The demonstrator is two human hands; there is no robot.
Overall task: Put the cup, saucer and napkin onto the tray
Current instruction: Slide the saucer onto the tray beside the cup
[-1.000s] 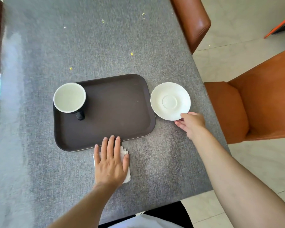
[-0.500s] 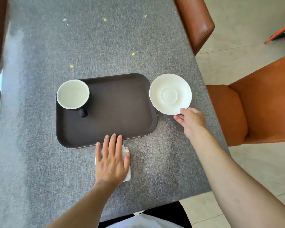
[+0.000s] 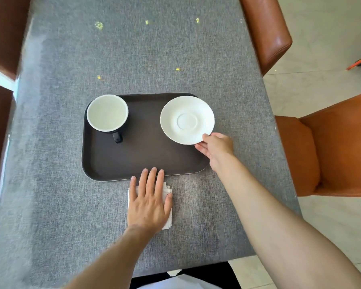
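The napkin (image 3: 168,207), a folded white paper one, lies on the grey tabletop (image 3: 50,205) just this side of the tray's near rim, pinned flat under the left hand (image 3: 149,202), whose fingers are spread and not gripping. Being soft and light, it would likely slide or unfold; pinching the whole stack at one edge looks best. Beyond it, the right hand (image 3: 216,147) pinches the near edge of the white saucer (image 3: 187,119) over the right side of the dark tray (image 3: 146,155); whether the saucer rests on it yet I cannot tell. It looks stiff, smooth and breakable, so it wants setting down gently. Farthest left, the cup (image 3: 107,112) stands upright on the tray, handle toward us.
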